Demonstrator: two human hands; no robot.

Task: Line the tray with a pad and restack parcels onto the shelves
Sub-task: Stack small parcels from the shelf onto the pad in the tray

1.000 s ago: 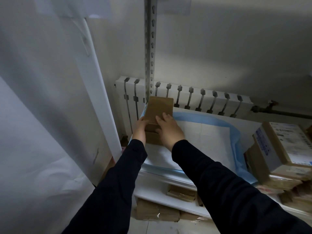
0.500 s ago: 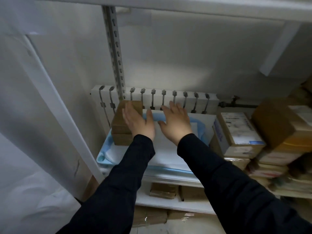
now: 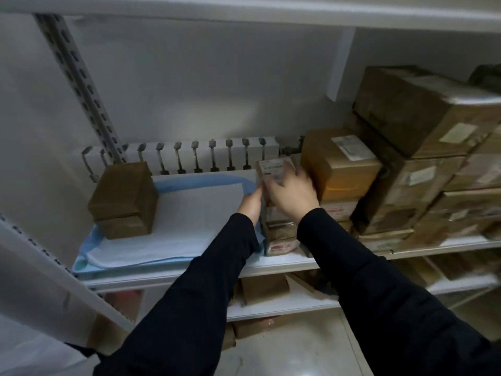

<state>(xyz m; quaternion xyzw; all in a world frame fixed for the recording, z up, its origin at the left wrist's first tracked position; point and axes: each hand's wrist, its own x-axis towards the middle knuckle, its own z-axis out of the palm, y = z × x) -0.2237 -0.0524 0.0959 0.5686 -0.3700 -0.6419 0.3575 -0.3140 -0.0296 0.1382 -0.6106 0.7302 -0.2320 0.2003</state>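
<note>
Brackets parcel (image 3: 273, 169) from two sides. Sets left grip (image 3: 250, 203) with fingers laid straight along its left face, curled round nothing. Puts right grip (image 3: 291, 194) over its front and top. Cannot tell, through motion blur, whether those fingers clasp it or only touch. Looks like a two-sided hold, meant to lift it square off the low pile it tops, just right of tray (image 3: 81, 267) on shelf (image 3: 287, 263).

Has pad (image 3: 189, 218) spread flat in tray, blue border turned up at the rim, so lining looks done. Has two brown boxes (image 3: 123, 196) stacked in tray's far left corner, presumably to start a row there with bare pad beside it for more.

Hides left fingertips behind parcel, its lower half behind both wrists, and tray's right edge under the left sleeve. Smears labels on stack (image 3: 423, 158) at right past reading and crops it at the frame edge. Shows lower shelves only dimly, cartons there barely made out.
</note>
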